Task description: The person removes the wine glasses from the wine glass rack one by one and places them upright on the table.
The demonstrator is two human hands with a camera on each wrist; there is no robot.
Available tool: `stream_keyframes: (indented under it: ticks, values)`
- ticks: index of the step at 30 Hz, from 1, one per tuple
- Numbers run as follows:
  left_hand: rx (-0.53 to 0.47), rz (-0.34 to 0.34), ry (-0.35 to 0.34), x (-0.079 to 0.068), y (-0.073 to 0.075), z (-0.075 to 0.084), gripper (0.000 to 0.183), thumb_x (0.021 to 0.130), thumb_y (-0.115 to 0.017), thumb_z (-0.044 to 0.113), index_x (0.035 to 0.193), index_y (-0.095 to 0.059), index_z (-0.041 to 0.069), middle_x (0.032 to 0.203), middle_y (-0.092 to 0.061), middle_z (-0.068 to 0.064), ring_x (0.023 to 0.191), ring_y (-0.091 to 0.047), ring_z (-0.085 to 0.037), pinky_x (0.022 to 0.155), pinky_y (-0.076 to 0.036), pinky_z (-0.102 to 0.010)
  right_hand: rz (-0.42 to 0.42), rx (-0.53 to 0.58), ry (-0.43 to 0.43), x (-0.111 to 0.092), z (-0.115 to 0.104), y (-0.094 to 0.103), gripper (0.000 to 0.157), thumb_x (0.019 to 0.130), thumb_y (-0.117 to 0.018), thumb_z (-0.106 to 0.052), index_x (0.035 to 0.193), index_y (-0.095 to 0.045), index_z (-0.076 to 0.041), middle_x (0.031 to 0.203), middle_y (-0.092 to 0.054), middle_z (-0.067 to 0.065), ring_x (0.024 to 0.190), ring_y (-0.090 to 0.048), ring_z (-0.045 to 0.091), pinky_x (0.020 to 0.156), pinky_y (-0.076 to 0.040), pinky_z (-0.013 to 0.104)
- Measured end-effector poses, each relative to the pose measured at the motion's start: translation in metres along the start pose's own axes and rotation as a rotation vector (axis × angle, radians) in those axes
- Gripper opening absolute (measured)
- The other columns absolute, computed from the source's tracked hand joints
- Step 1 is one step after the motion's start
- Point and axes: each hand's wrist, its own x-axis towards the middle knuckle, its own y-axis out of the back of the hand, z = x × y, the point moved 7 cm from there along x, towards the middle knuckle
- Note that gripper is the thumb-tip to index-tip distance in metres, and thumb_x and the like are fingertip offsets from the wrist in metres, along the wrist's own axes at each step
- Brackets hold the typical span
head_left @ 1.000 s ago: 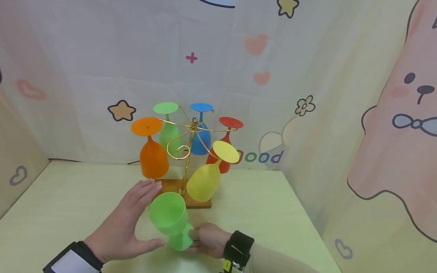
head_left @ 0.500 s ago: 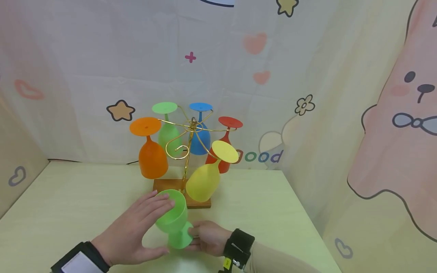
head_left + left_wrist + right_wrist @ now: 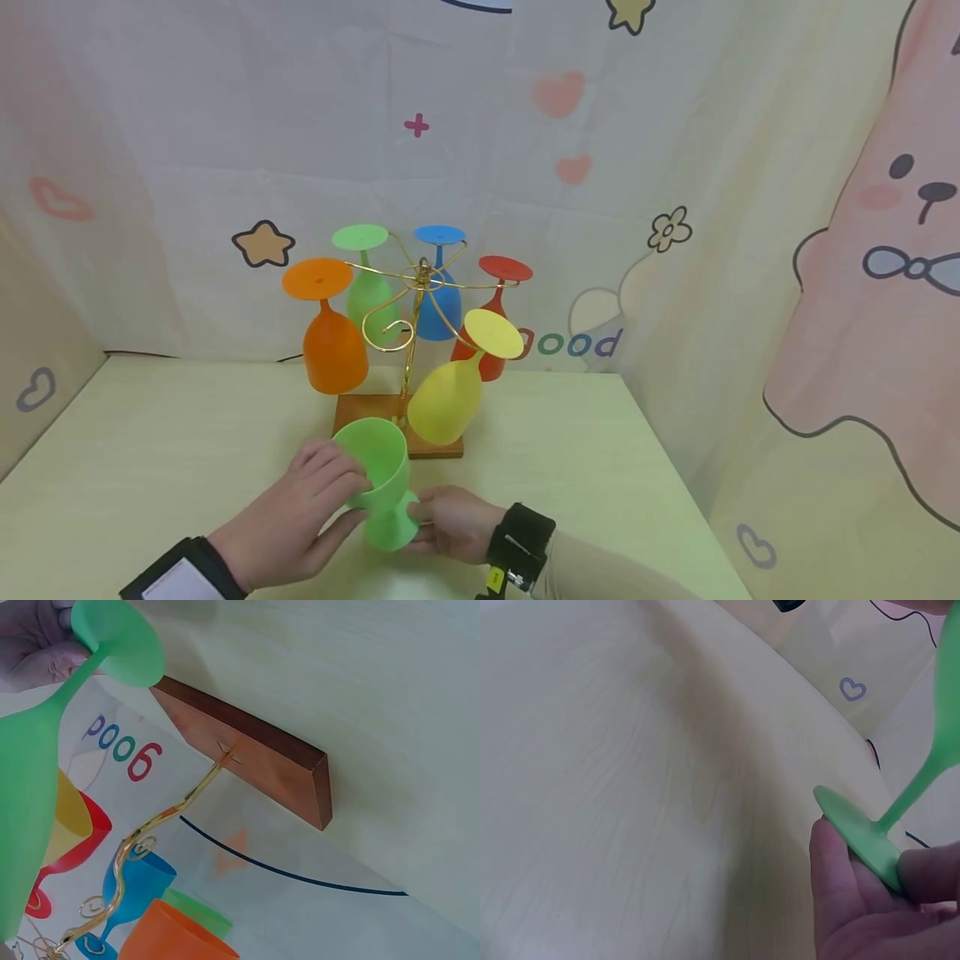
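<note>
A light green plastic goblet [image 3: 396,467] is held tilted above the table, its mouth towards the upper left in the head view. My right hand [image 3: 457,525] pinches the edge of its round foot [image 3: 859,836] between thumb and fingers. At the bowl, my left hand [image 3: 300,517] holds the near-left side, fingers bent over the rim and thumb below; the fingertips are partly hidden. Behind the goblet stands a gold wire glass rack [image 3: 412,358] on a wooden base [image 3: 255,761]. Orange [image 3: 335,350], green [image 3: 369,304], blue [image 3: 440,312], red [image 3: 495,367] and yellow [image 3: 446,400] goblets hang upside down from it.
The pale table [image 3: 570,492] reaches back to a printed curtain [image 3: 315,108]. On the rack's front left, a curled wire arm [image 3: 390,333] bears no goblet. The yellow goblet hangs at a slant, close behind the held one.
My left hand has moved right and down, and its spread fingers have closed onto the goblet's bowl. The right hand keeps its pinch on the foot; the goblet has shifted only slightly.
</note>
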Motion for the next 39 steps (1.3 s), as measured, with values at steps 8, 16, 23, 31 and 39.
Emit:
stream_keyframes:
  ticks: [8, 16, 23, 31, 39]
  values:
    - [0.035, -0.066, 0.095, -0.004, -0.007, -0.004, 0.027, 0.104, -0.037, 0.03, 0.089, -0.052, 0.014, 0.085, -0.041, 0.009, 0.084, -0.041, -0.012, 0.083, -0.022, -0.029, 0.109, -0.165, 0.1, 0.002, 0.0, 0.009, 0.025, 0.098, -0.05, -0.009, 0.116, -0.06, 0.003, 0.104, -0.068, 0.016, 0.095, -0.066, 0.031, 0.082, -0.056, 0.042]
    - [0.1, -0.14, 0.22, -0.008, 0.001, -0.017, 0.034, 0.105, -0.027, 0.036, 0.089, -0.05, 0.018, 0.087, -0.043, 0.012, 0.084, -0.041, -0.011, 0.083, -0.024, -0.032, 0.36, -1.094, 0.365, -0.013, -0.025, 0.038, 0.037, 0.1, -0.05, -0.034, 0.127, -0.058, -0.01, 0.127, -0.059, 0.005, 0.117, -0.055, 0.024, 0.095, -0.047, 0.043]
    - [0.169, -0.179, 0.289, -0.02, 0.013, -0.034, 0.038, 0.105, -0.023, 0.039, 0.086, -0.047, 0.018, 0.084, -0.04, 0.012, 0.082, -0.038, -0.01, 0.084, -0.025, -0.033, 0.457, -1.499, 0.376, -0.027, -0.044, 0.075, 0.063, 0.094, -0.055, -0.05, 0.146, -0.044, -0.015, 0.151, -0.039, 0.006, 0.138, -0.034, 0.029, 0.11, -0.03, 0.052]
    - [0.259, -0.175, 0.366, -0.041, 0.045, -0.072, 0.011, 0.098, -0.05, 0.023, 0.089, -0.049, 0.017, 0.085, -0.043, 0.01, 0.082, -0.042, -0.015, 0.08, -0.029, -0.041, 0.566, -1.609, 0.42, -0.048, -0.081, 0.1, 0.078, 0.091, -0.051, -0.062, 0.152, -0.033, -0.017, 0.156, -0.03, 0.006, 0.144, -0.023, 0.029, 0.114, -0.019, 0.055]
    - [0.421, -0.174, 0.604, -0.089, 0.095, -0.13, 0.019, 0.081, -0.065, 0.0, 0.088, -0.049, 0.008, 0.08, -0.048, -0.003, 0.081, -0.047, -0.031, 0.078, -0.028, -0.057, 0.638, -1.569, 0.46, -0.055, -0.099, 0.108, 0.077, 0.09, -0.055, -0.06, 0.15, -0.036, -0.017, 0.154, -0.034, 0.005, 0.142, -0.027, 0.028, 0.113, -0.022, 0.054]
